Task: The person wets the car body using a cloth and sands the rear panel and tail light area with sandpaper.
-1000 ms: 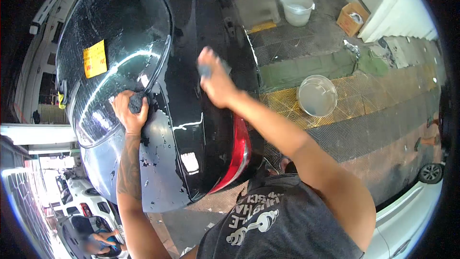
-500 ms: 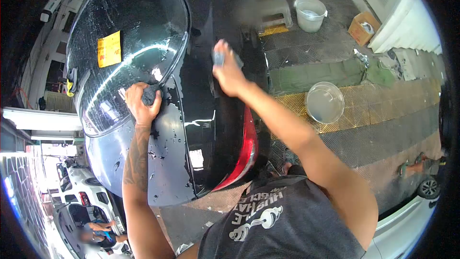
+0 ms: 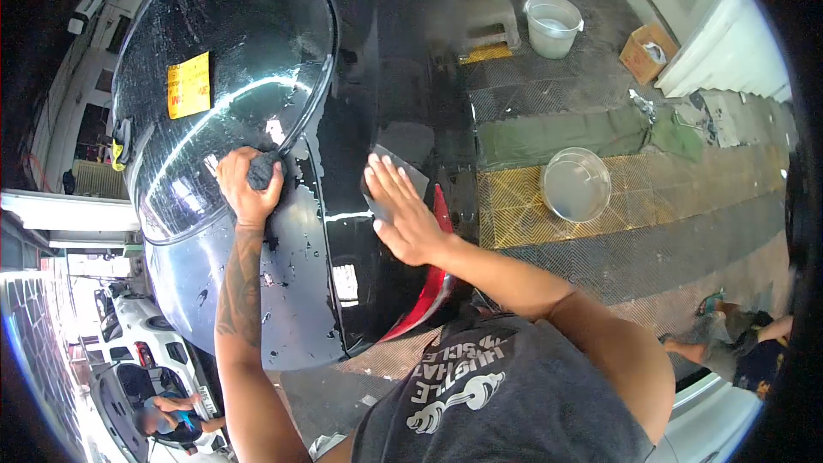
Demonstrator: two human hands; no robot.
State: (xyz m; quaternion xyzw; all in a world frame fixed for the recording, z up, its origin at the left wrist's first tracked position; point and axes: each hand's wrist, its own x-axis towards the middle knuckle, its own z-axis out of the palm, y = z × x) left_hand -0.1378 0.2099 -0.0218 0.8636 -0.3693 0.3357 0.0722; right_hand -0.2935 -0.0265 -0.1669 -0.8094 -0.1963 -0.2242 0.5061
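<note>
My left hand [image 3: 248, 188] is closed around a dark, wet-looking sponge [image 3: 263, 171] at the lower corner of the rear window [image 3: 231, 26]. Under the fingers of my right hand [image 3: 401, 213] lies a dark grey sheet of sandpaper [image 3: 415, 173], pressed flat on the glossy black rear panel [image 3: 360, 244] of the car. The fingers are stretched out over the sheet, whose edges show on both sides. A red tail light [image 3: 427, 298] curves just below my right wrist. Water drops and streaks cover the grey painted body [image 3: 296, 309] near my left arm.
A yellow printed sheet [image 3: 189, 86] sticks to the rear window. A clear bucket of water [image 3: 576, 186] and a white bucket [image 3: 553, 26] stand on the floor at right, with a cardboard box [image 3: 649, 53] behind. Another person [image 3: 741, 343] is at lower right, another [image 3: 167, 416] at lower left.
My right hand has slid down the black panel toward me with the sandpaper and now lies flatter. My left hand stays on the sponge. Another person has come into view at lower right.
</note>
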